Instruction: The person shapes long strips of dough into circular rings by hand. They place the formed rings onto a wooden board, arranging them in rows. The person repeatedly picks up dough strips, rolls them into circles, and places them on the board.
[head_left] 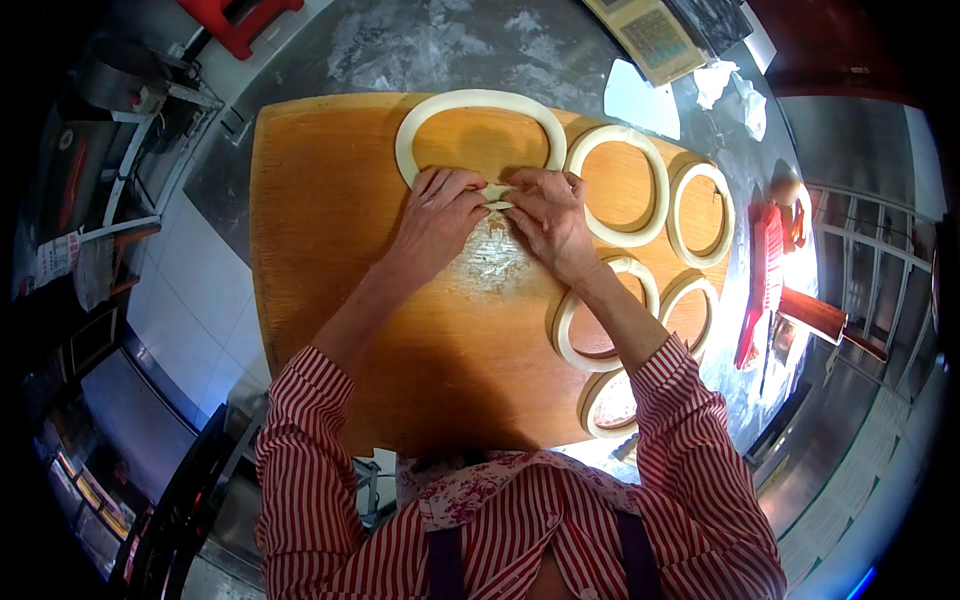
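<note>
A large ring of pale dough (480, 99) lies at the far side of the wooden board (330, 250). Its two ends come together at the near side, between my hands. My left hand (437, 222) pinches one end with thumb and fingers. From the other side, my right hand (553, 218) grips the dough the same way, fingertips nearly touching the left ones. A flattened bit of dough shows between them; whether the ends are fully joined cannot be seen. Right of my hands lies a finished dough ring (661, 190), and my right forearm passes over another ring (562, 330).
More dough rings (728, 225) lie along the board's right side. Beyond the board is a floured dark worktop (400, 50), with a white scraper-like sheet (640, 100) and crumpled white plastic (752, 105). A wooden-handled cleaver-like tool (815, 312) and red cloth (765, 270) are at the right.
</note>
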